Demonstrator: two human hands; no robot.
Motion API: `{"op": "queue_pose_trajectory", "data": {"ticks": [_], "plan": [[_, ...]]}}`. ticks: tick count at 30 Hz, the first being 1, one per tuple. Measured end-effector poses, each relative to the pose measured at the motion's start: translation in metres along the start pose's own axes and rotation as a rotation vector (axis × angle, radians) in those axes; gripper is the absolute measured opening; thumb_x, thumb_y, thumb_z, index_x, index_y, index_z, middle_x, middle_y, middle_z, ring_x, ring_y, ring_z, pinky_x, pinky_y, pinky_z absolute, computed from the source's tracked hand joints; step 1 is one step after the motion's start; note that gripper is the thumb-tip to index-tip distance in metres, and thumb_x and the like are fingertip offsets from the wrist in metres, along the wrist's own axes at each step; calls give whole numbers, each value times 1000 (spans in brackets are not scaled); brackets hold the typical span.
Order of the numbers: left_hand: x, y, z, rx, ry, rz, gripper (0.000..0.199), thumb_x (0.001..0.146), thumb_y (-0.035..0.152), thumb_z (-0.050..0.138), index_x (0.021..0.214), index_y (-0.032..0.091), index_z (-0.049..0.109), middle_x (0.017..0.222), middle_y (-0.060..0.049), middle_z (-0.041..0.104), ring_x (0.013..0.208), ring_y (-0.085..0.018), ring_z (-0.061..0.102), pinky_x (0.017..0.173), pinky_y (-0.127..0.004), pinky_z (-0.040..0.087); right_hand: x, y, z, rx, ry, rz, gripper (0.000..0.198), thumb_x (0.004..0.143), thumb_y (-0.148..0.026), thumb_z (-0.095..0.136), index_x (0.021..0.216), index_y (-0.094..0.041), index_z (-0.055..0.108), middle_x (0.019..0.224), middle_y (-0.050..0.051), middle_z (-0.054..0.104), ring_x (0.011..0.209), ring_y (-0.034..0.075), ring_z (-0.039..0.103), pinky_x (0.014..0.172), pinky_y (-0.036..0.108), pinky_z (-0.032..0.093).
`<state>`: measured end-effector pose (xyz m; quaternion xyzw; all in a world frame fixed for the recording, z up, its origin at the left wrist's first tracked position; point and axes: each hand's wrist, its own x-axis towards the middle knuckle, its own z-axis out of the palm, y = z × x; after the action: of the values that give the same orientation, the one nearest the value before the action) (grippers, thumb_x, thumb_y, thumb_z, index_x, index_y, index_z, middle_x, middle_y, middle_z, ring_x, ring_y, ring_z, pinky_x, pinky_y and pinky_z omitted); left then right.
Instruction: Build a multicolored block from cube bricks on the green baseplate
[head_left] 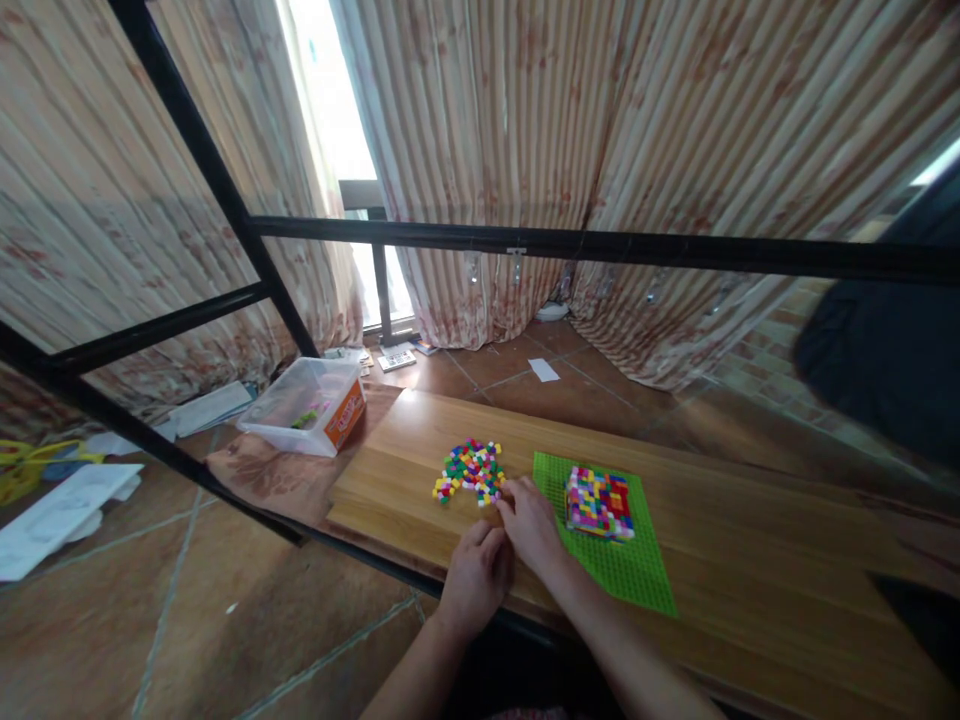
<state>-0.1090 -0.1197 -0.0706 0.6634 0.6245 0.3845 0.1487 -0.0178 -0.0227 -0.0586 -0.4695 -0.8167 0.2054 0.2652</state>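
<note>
Small multicoloured plastic bricks (pixel 480 470) lie ahead-left of the nearer right hand (pixel 531 520); left hand (pixel 478 565) curled, I cannot tell either's grip.

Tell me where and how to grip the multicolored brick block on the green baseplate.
Best, I'd judge, to take the brick block by its opposite left and right sides, low down, coming from above. It stands up from the flat green baseplate as a boxy shape, with bare studs along both sides for fingertips. Whether it is pressed onto the studs can't be told.
</note>
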Motion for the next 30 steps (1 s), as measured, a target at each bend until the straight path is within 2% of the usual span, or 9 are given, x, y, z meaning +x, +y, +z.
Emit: {"op": "queue_pose_trajectory", "data": {"ticks": [7,12,15,18,20,25,30], "plan": [[0,-1,0,-13,-33,-16,20,93,19,41,86,21,60,88,-7,61,85,-18,59,76,-29,50,9,2,5,24,-28,27,14,87,-24,53,76,-21,61,86,5,61,79,19,58,71,29,44],[-1,0,-2,-9,-57,-22,21,93,19,41,91,22,61,89,-7,61,86,-19,60,78,-29,51,-2,-2,-6,76,-8,66,16,88,-22,47,78,-21,60,80,3,63,74,16,59,69,28,44],[0,0,-3,3,-57,-17,21,93,19,40,94,22,61,89,-7,61,86,-18,61,78,-30,51,-21,-3,-22,305,-6,138,16,89,-28,47,84,-21,60,76,1,64,69,16,62,66,28,47],[2,1,-3,29,-46,-10,20,93,21,41,89,22,60,86,-5,61,83,-18,61,76,-29,51,-42,1,-42,639,-4,313,22,87,-39,53,89,-20,63,74,1,66,64,16,64,60,28,51],[3,1,-3,38,-40,-6,19,93,21,41,86,22,59,84,-5,61,81,-17,61,75,-28,51,-51,9,-58,737,47,410,28,84,-45,58,93,-19,65,76,3,68,64,17,66,60,30,54],[3,1,-3,43,-30,6,17,93,20,43,88,23,59,86,-4,62,82,-16,61,77,-28,50,-50,42,-99,615,208,412,31,83,-46,58,98,-21,70,85,5,71,72,18,67,68,33,56],[2,-1,-2,58,-14,17,16,92,19,45,91,23,61,88,-4,63,82,-16,61,76,-27,50,-26,64,-125,287,204,246,28,87,-40,52,95,-21,70,93,6,69,81,19,65,74,33,52]]}}
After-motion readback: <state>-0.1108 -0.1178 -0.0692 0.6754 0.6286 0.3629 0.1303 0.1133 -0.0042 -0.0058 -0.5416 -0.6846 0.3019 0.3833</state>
